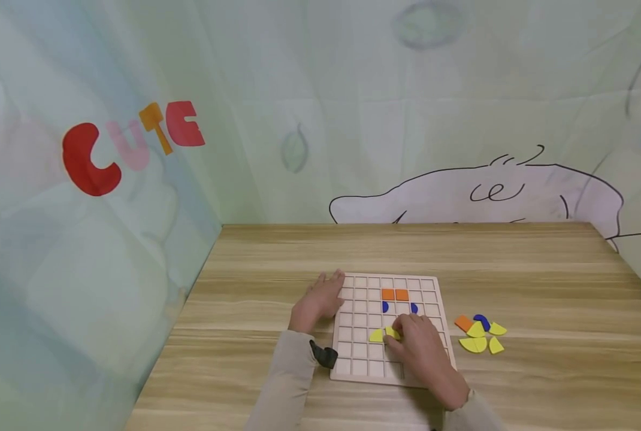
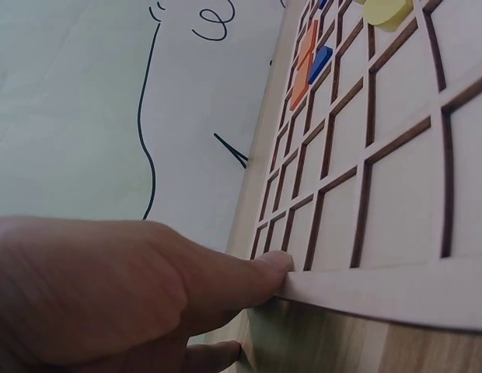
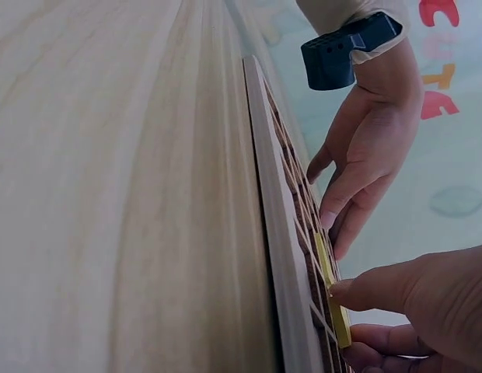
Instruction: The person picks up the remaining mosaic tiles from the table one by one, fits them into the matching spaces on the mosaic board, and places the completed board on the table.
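Note:
A wooden grid board point(image 1: 358, 366) lies on the table. My left hand point(image 1: 319, 301) is at its upper left edge, fingers fairly straight; in the left wrist view the thumb point(image 2: 272, 264) rests on the rim. My right hand point(image 1: 420, 350) pinches a yellow quarter-circle piece point(image 1: 390, 331) between thumb and fingertips, low over the grid. Just left of it, another yellow quarter-circle piece point(image 1: 376, 336) sits in a square. Farther up are two orange squares point(image 1: 395, 294) side by side, with a blue half-circle piece point(image 1: 385, 307) and a second blue half-circle piece point(image 1: 414, 308) below them.
Right of the board lies a loose group of pieces: several yellow quarter circles point(image 1: 496, 345), a blue arch point(image 1: 482, 321) and an orange piece point(image 1: 463, 323). The wood-grain table point(image 1: 558, 281) ends at a printed cloth backdrop point(image 1: 277, 72) behind and at the left.

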{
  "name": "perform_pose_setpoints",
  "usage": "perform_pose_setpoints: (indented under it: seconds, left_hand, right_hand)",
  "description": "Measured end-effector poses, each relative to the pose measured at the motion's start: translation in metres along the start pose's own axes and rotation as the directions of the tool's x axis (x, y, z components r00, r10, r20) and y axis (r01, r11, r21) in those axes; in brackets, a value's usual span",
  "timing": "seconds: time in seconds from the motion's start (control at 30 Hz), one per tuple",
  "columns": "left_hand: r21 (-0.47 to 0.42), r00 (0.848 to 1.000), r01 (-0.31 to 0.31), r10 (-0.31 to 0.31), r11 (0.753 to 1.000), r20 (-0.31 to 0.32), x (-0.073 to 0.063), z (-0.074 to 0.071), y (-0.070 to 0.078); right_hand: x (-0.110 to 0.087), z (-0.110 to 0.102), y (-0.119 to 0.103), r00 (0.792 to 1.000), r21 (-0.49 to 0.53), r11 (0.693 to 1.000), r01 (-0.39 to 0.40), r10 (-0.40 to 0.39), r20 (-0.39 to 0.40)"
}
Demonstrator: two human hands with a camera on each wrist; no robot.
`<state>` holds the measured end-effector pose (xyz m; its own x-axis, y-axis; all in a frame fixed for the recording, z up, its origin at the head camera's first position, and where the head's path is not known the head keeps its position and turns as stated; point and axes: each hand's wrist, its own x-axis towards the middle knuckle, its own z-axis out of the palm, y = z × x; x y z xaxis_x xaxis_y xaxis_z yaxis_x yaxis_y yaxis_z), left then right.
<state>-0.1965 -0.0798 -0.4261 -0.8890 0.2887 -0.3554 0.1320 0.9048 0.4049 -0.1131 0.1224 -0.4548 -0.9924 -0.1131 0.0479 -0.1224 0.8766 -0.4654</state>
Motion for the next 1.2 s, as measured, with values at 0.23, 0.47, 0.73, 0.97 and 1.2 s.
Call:
perform_pose_setpoints:
  seconds: [0.23,0.47,0.73,0.97,1.2]
  left_hand:
    - [-0.016,1.000,0.012,-0.012,1.000,-0.006,0.0003,0.0007,0.0008]
    - [-0.030,1.000,0.014,-0.014,0.999,0.001,-0.0007,0.0007,0.0009]
    - [-0.038,1.000,0.021,-0.021,0.999,-0.005,0.0000,0.0007,0.0018]
    - [-0.027,1.000,0.021,-0.021,0.999,0.000,-0.0004,0.0013,0.0010]
    - [-0.038,1.000,0.027,-0.027,0.999,-0.004,-0.0003,0.0004,0.0013]
  right_hand:
    - [0.0019,-0.0010,-0.0001,0.999,0.015,1.000,-0.010,0.010,0.035]
    - [0.0012,-0.0017,0.0004,0.999,0.019,1.000,0.005,-0.006,0.035]
    - [0.0004,-0.0021,-0.0009,0.999,0.030,0.999,0.025,-0.025,0.021]
    - [0.0003,-0.0021,-0.0022,0.999,0.047,0.999,0.025,-0.026,0.036]
    - [-0.0001,-0.0028,-0.0023,0.999,0.050,0.998,0.042,-0.043,0.025]
